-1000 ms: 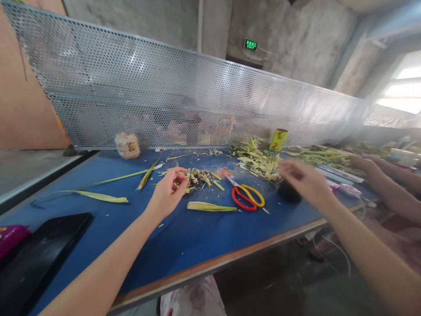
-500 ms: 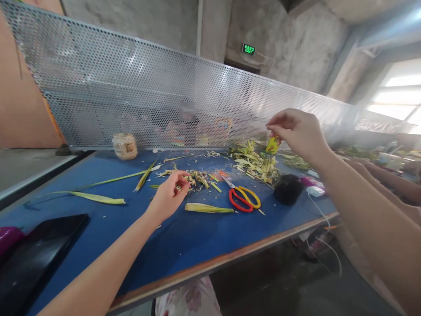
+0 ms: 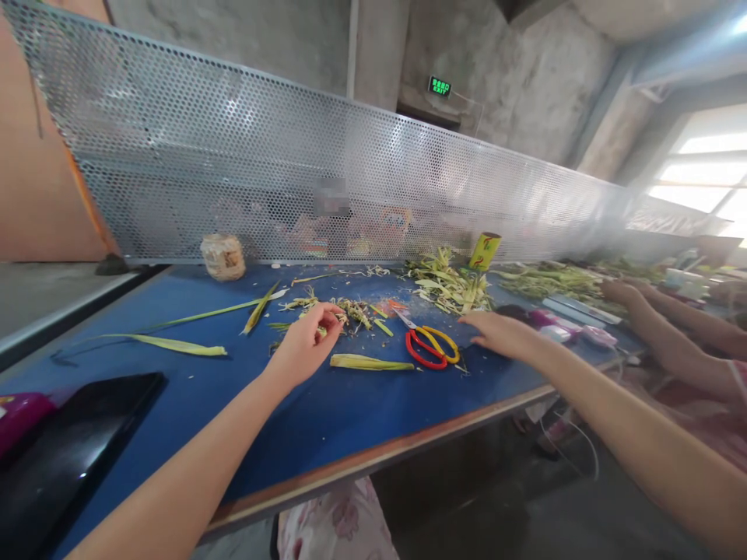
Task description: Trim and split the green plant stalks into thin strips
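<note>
My left hand is over the blue table with its fingers curled and the fingertips drawn together, beside a pile of small yellow-green plant scraps. Whatever it may be pinching is hidden. My right hand reaches in low from the right, fingers stretched leftward and thumb apart. Just left of its fingertips lie scissors with one red and one yellow handle. A black rounded object is mostly covered by this hand. In front of my left hand lies a pale green husk-like strip.
A heap of leafy strips lies by a yellow can. A wrapped roundish bundle stands against the perforated metal screen. A black tablet-like slab lies front left. Another person's arms work at the right.
My right hand has come down from raised above the yellow can to low beside the scissors, its pinched fingers now spread. My left hand has barely moved.
</note>
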{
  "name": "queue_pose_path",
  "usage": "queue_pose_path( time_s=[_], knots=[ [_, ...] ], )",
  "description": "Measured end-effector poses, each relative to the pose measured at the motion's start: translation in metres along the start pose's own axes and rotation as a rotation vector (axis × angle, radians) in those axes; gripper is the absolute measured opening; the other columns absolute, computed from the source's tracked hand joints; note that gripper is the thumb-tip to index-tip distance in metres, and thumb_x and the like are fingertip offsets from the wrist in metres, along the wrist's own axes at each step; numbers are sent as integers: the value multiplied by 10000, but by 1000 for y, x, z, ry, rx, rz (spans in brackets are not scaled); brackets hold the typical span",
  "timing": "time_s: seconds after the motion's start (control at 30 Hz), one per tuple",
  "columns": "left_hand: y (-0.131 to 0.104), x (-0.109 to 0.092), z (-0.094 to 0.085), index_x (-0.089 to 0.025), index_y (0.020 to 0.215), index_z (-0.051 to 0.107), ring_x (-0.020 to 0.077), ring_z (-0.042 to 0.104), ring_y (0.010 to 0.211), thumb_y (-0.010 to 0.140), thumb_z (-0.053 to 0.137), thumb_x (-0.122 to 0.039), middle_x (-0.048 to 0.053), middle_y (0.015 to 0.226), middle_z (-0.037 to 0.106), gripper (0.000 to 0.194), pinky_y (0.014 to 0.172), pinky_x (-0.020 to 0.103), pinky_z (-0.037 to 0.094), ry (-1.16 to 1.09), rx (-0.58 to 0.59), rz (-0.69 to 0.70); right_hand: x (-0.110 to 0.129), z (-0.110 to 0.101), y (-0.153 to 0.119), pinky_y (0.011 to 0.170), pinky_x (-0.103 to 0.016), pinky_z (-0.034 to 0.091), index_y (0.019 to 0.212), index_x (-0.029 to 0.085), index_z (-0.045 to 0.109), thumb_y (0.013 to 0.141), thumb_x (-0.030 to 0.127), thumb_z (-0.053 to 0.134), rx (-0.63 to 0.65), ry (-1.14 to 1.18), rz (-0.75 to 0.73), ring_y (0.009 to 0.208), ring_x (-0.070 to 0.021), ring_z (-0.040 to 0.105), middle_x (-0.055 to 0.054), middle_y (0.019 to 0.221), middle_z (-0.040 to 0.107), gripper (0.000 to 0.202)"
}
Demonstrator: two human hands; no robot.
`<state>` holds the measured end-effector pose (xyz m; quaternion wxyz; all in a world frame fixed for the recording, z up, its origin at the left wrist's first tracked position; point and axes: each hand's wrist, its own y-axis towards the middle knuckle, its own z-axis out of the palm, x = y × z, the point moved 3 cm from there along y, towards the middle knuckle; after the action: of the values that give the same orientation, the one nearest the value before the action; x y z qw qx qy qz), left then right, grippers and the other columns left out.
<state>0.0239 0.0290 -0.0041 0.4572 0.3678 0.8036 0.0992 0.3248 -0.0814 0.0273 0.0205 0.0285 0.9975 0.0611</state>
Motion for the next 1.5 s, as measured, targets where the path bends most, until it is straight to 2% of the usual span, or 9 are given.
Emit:
queue_pose_path(
  time_s=[0.13, 0.27, 0.37, 0.53, 0.7, 0.8, 1.0, 1.27, 1.5],
  knots=[
    [-1, -1, 2, -208, 988, 488, 142, 570, 710, 814, 433, -311, 19, 809, 584, 209, 616, 265, 446, 26, 38, -7, -7, 15, -7, 699, -297, 454, 723, 145, 609, 686, 39, 531, 2, -10, 61, 795, -218, 624, -101, 815, 660, 136],
    [-1, -3, 2, -207, 984, 485, 138, 572, 709, 812, 431, -297, 13, 803, 588, 201, 616, 262, 444, 40, 48, -14, 4, -19, -6, 622, -236, 438, 769, 156, 550, 801, 153, 434, -83, 88, 77, 670, -136, 597, -56, 753, 629, 120],
    [0, -6, 4, -203, 979, 480, 133, 573, 684, 815, 422, -301, 13, 793, 587, 200, 596, 256, 442, 27, 63, -9, 21, -40, -9, 404, -194, 348, 834, 175, 497, 824, 319, 428, -64, 523, 87, 379, -78, 435, 39, 508, 519, 159],
    [-2, -10, 11, -201, 986, 479, 143, 581, 732, 810, 420, -299, 17, 806, 583, 210, 605, 257, 445, 7, 124, 23, 56, -55, -11, 429, -192, 372, 843, 171, 502, 782, 312, 494, -15, 930, -79, 422, -72, 451, 54, 510, 494, 154],
    [-4, -16, 17, -193, 982, 481, 121, 536, 643, 816, 415, -293, 10, 790, 584, 205, 604, 260, 437, 37, 154, 66, 49, -48, -6, 717, -285, 457, 911, 164, 589, 779, 212, 507, -85, 371, -157, 774, -152, 593, -60, 864, 634, 163],
    [-5, -21, 20, -192, 998, 472, 126, 541, 673, 809, 430, -271, 12, 803, 593, 209, 639, 269, 440, 68, 182, 116, 21, -15, -7, 899, -347, 392, 1034, 135, 587, 684, 133, 605, 76, 66, -57, 1050, -243, 535, -133, 1118, 592, 351],
    [-9, -31, 33, -198, 1027, 464, 154, 584, 822, 804, 434, -248, 24, 847, 605, 231, 757, 308, 450, 103, 299, 202, -3, 35, -17, 738, -301, 440, 917, 121, 629, 716, 126, 546, 102, 70, -27, 798, -211, 612, -100, 847, 660, 217],
    [-2, -43, 42, -172, 1054, 458, 160, 586, 865, 823, 424, -209, 51, 889, 623, 237, 805, 311, 451, 248, 339, 282, 20, 17, -22, 675, -242, 418, 750, 156, 608, 700, 73, 458, 14, 175, -73, 713, -155, 575, -48, 759, 633, 178],
    [28, -89, 106, -121, 1295, 301, 253, 567, 1007, 754, 547, -188, 146, 1064, 612, 598, 845, 371, 423, 386, 461, 398, 21, 12, -29, 699, -255, 430, 724, 161, 580, 696, 58, 427, -79, 275, -127, 725, -151, 576, -49, 763, 628, 187]
  ],
)
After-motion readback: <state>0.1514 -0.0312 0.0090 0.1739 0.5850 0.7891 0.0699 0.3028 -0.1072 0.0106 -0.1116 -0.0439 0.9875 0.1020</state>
